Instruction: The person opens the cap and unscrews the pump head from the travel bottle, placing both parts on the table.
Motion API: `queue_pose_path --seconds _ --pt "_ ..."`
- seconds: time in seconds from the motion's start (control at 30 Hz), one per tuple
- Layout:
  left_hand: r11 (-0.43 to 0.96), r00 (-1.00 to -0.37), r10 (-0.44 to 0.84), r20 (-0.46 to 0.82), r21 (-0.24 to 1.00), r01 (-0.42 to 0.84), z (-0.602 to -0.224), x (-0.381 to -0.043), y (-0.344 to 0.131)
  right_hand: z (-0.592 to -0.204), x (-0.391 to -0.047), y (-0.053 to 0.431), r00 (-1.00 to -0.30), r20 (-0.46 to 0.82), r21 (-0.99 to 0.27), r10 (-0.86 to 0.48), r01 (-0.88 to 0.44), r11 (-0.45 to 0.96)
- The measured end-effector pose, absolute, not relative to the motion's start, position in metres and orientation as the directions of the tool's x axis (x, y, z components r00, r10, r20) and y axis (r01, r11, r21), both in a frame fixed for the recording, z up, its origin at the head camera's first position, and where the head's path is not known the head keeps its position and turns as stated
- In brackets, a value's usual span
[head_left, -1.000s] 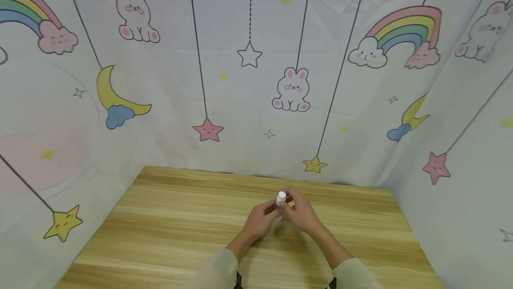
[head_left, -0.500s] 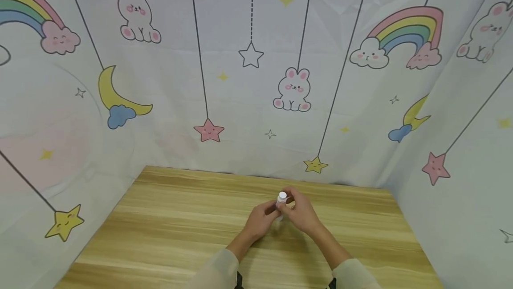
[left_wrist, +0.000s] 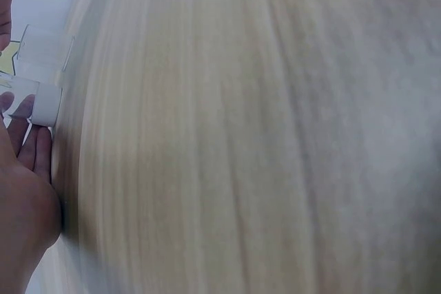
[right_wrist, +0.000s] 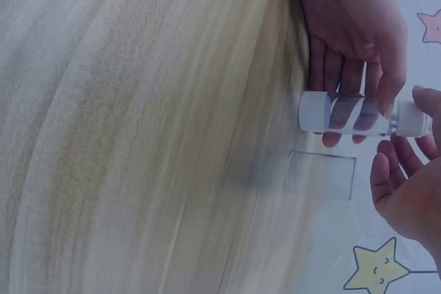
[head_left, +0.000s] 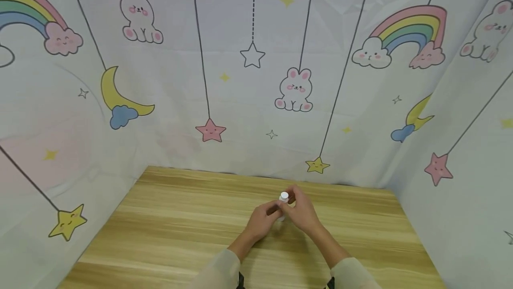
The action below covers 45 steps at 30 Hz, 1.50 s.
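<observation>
A small clear bottle [right_wrist: 375, 125] with a white base stands upright on the wooden table. Its white top [head_left: 284, 196] shows between the hands in the head view. My left hand [head_left: 260, 222] holds the bottle's clear body, with the fingers behind it and the thumb near its neck in the right wrist view. My right hand [head_left: 302, 213] grips the white top with thumb and fingers. Beside the bottle stands a clear cylindrical cap [right_wrist: 320, 175], below the right hand. In the left wrist view the bottle's white base [left_wrist: 47, 105] appears at the left edge, by the left fingers.
The wood-grain table [head_left: 180, 222] reaches back to a white cloth backdrop [head_left: 232, 155] printed with rabbits, stars and rainbows. Cloth also encloses the left and right sides. Both forearms come in from the front edge in light sleeves [head_left: 220, 266].
My right thumb and fingers have shifted slightly around the white top. The left hand keeps its hold on the bottle, and the bottle stays in nearly the same spot.
</observation>
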<state>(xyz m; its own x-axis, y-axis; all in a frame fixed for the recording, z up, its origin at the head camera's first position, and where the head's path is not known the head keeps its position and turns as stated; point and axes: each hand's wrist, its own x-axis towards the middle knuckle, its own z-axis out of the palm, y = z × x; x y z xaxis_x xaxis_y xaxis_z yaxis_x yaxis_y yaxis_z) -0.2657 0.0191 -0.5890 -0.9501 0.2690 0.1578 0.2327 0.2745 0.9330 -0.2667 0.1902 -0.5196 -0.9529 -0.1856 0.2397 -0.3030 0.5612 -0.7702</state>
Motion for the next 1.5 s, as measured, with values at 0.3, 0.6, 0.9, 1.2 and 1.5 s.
queue_pose_path --seconds 0.3,0.6,0.9,1.2,1.5 --pt "0.271 -0.952 0.26 0.165 0.933 0.235 -0.5911 -0.2668 0.0208 -0.5195 -0.2626 0.1934 -0.957 0.232 -0.767 -0.175 -0.29 0.572" --pt "0.272 -0.952 0.256 0.168 0.932 0.238 -0.5901 -0.2667 0.0214 -0.5176 -0.2622 0.194 -0.949 0.242 -0.764 -0.204 -0.316 0.563" --pt "0.287 -0.951 0.257 0.173 0.926 0.246 -0.5912 -0.2673 0.022 -0.5191 -0.2618 0.1946 -0.938 0.257 -0.759 -0.23 -0.344 0.553" --pt "0.288 -0.95 0.248 0.188 0.922 0.258 -0.5911 -0.2665 0.0227 -0.5192 -0.2615 0.1948 -0.936 0.255 -0.761 -0.242 -0.349 0.546" --pt "0.287 -0.952 0.242 0.187 0.923 0.255 -0.5871 -0.2652 0.0218 -0.5175 -0.2602 0.1928 -0.938 0.252 -0.767 -0.24 -0.344 0.542"
